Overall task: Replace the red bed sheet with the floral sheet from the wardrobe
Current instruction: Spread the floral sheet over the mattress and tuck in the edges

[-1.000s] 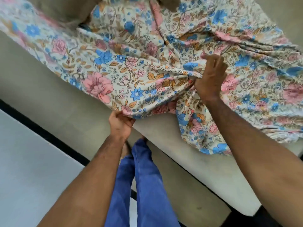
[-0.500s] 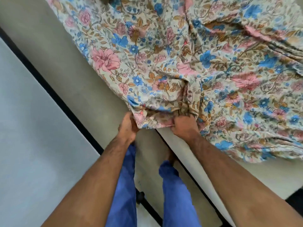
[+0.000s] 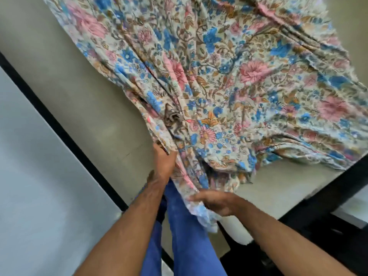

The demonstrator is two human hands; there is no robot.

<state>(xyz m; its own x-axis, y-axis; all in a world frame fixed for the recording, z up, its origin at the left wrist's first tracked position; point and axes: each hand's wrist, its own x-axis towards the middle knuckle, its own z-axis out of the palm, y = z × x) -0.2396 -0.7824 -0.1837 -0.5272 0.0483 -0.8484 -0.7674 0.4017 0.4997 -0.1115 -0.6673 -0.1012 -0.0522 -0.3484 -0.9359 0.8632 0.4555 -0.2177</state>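
Here, the cream cotton sheet printed with pink and blue flowers (image 3: 229, 92) lies bunched in folds across the pale bare mattress (image 3: 65, 80), one corner hanging over the near edge. The left hand (image 3: 164, 162) grips a gathered fold at that edge. The right hand (image 3: 216, 202), blurred, lies with fingers extended against the hanging corner, above the blue trouser legs (image 3: 187, 242).

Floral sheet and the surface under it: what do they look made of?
Floral sheet: thin woven fabric, probably cotton, matte; it gathers into fine pleats where the left hand grips it and hangs limp over the right hand. Mattress: beige cloth cover, matte and smooth; its square edge suggests foam, but the filling is hidden.
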